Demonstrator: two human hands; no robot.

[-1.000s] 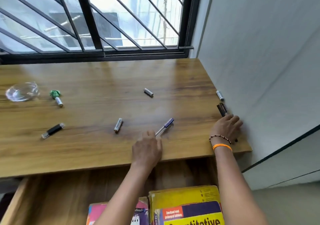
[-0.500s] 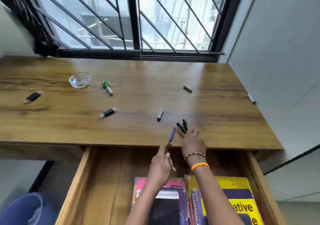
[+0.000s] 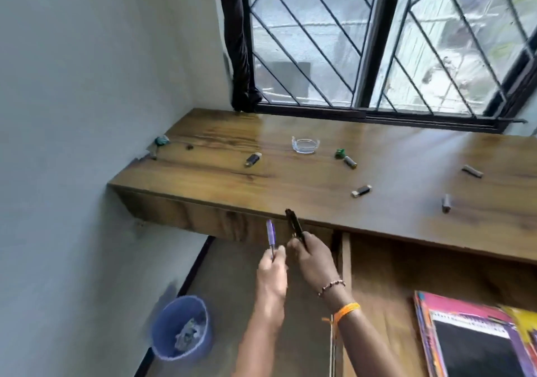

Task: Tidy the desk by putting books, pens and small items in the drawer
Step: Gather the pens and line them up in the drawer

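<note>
My left hand holds a purple pen upright, below the desk's front edge. Right beside it, my right hand grips black pens that point up. Both hands hover left of the open drawer, over the floor. Books with pink and yellow covers lie in the drawer at lower right. On the wooden desk several small items are scattered: batteries, a black marker, another dark item.
A glass ashtray sits mid-desk, a green piece beside one battery. A teal scrap lies at the desk's far left corner by the wall. A blue waste bin with crumpled paper stands on the floor, lower left. A barred window lies behind.
Both hands lifted the pens off the desk and carried them down past the front edge, and my view swung left, bringing the left wall and waste bin into sight.
</note>
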